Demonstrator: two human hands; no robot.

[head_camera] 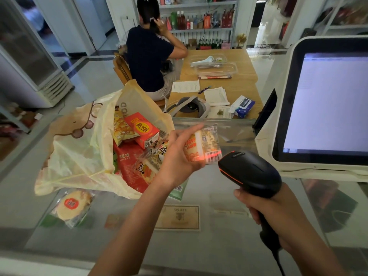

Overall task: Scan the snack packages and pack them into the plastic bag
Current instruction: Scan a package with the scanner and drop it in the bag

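Note:
My left hand (179, 156) grips a clear-wrapped rice cracker package (207, 145) above the glass counter, barcode side turned to the right. My right hand (264, 208) holds the handle of a black barcode scanner (251, 170), whose red light falls on the package's barcode. To the left lies the pale yellow plastic bag (79, 152), its mouth open toward me, with several snack packages inside, among them a red box (144, 129) and a red packet (129, 164). Another round cracker package (72, 206) lies on the counter in front of the bag.
A white checkout screen (326, 104) stands at the right on the glass counter (199, 236). Behind the counter is a wooden table (239, 76) with papers, trays and a headset, and a person sits at it facing away. Shelves of bottles line the back wall.

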